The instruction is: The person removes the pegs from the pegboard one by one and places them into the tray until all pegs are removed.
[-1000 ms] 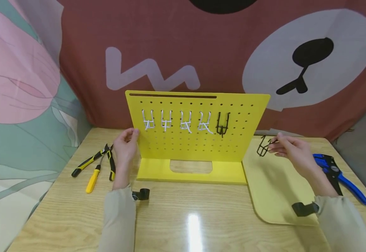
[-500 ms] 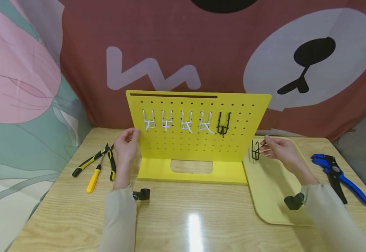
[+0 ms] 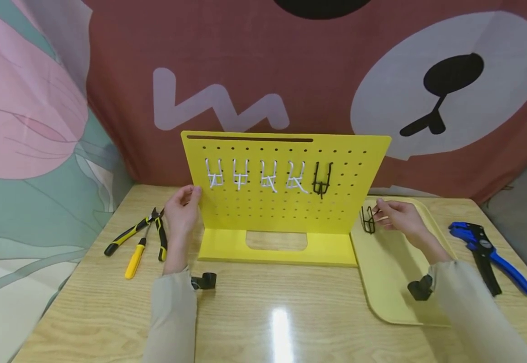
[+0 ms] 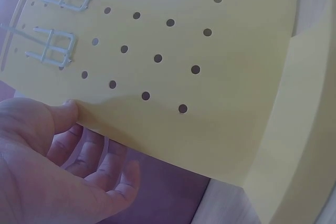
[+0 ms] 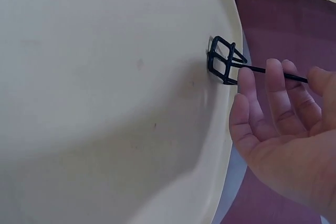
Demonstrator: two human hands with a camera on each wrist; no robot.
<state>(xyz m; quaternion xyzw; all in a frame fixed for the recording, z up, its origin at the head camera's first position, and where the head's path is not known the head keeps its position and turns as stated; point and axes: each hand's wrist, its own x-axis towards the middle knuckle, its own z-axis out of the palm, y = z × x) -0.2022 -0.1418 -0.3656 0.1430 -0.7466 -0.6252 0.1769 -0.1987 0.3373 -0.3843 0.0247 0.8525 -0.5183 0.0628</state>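
Note:
A yellow pegboard [image 3: 268, 219] stands upright on its base at the middle of the table. My left hand [image 3: 181, 209] pinches its left edge, with the thumb on the front face and the fingers behind. In a row across the board hang several white wire hooks [image 3: 268, 180] and, at the right end, a black wire hook [image 3: 320, 188]. My right hand [image 3: 399, 218] holds another black pegboard hook [image 5: 229, 61] by its long prong, between thumb and fingers. The hook's frame is low over the tray's far left part; whether it touches the tray I cannot tell.
A pale yellow tray [image 3: 395, 287] lies right of the board, touching or nearly touching its base. Blue-handled wire strippers [image 3: 485, 247] lie farther right. Yellow-and-black pliers [image 3: 129, 236] and a yellow screwdriver [image 3: 134, 259] lie at the left. A printed cloth [image 3: 245, 65] hangs behind.
My right hand has moved left and slightly down with the black hook, which has turned more upright beside the board's right edge. The left hand keeps its hold on the pegboard.

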